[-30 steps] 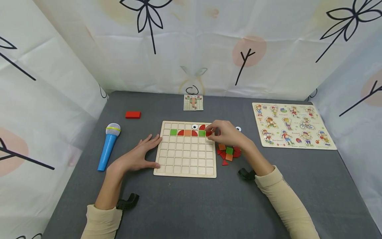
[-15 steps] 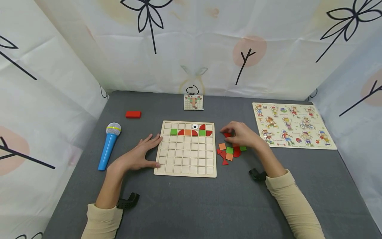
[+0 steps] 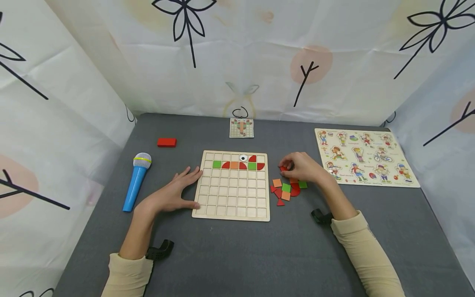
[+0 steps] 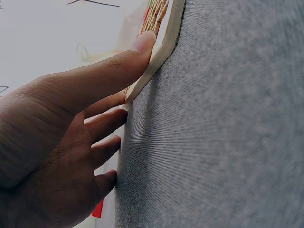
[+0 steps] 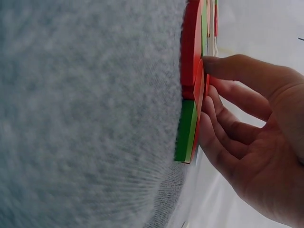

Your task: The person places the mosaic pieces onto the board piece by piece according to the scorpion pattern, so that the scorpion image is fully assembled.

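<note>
A wooden grid board (image 3: 231, 192) lies mid-table. Near its top are two green squares, an orange square, several red rounded pieces and a white eye piece (image 3: 243, 158). My left hand (image 3: 172, 192) rests at its left edge with fingers spread; the left wrist view shows the thumb (image 4: 142, 43) on the rim. Right of the board, my right hand (image 3: 302, 167) pinches a small red piece (image 3: 283, 168) between thumb and fingers, at the far side of a pile of loose pieces. The fingers hide most of that piece. Green and red pieces (image 5: 191, 52) lie by the fingertips in the right wrist view.
The pile holds orange squares (image 3: 285, 196), green squares and red shapes. A small pattern card (image 3: 241, 128) stands behind the board. A red block (image 3: 167, 142) and blue toy microphone (image 3: 136, 181) lie left; a picture puzzle board (image 3: 367, 159) lies right.
My right hand has moved from the board's upper right to the loose pile and now pinches a red piece. A red piece is left at the second row's right end. My left hand stays.
</note>
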Demonstrator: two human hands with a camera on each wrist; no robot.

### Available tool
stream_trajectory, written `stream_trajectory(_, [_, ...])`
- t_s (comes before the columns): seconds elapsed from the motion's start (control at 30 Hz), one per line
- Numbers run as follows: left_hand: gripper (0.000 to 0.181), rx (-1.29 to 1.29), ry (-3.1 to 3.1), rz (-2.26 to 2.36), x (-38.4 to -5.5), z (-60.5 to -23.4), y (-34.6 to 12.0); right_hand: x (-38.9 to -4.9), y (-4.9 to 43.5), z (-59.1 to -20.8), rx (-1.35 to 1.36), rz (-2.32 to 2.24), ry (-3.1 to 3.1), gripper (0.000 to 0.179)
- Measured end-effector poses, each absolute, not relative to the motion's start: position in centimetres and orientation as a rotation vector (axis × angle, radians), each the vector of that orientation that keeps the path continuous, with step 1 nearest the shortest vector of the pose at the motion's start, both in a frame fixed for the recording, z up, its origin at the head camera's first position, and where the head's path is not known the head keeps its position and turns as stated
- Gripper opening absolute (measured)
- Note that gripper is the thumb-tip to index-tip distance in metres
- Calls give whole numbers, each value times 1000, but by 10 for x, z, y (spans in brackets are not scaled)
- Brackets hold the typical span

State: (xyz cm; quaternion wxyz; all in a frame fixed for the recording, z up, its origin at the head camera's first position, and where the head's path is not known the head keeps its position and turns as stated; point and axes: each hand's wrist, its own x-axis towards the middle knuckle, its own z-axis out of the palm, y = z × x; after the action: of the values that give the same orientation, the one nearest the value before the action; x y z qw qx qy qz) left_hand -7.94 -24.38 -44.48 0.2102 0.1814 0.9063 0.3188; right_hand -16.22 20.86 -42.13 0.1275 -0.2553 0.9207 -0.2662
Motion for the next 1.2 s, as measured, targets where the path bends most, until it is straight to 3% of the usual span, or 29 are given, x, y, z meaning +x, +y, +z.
stream_trajectory(0.57, [112,525,2524,868,-79,-444,-244,-158,195,-413,-798,-918,2707,22])
stream_trajectory(1.2, [112,510,2509,879,-78,-442,-243,-172,114,-412,-838,-1236,2541,30])
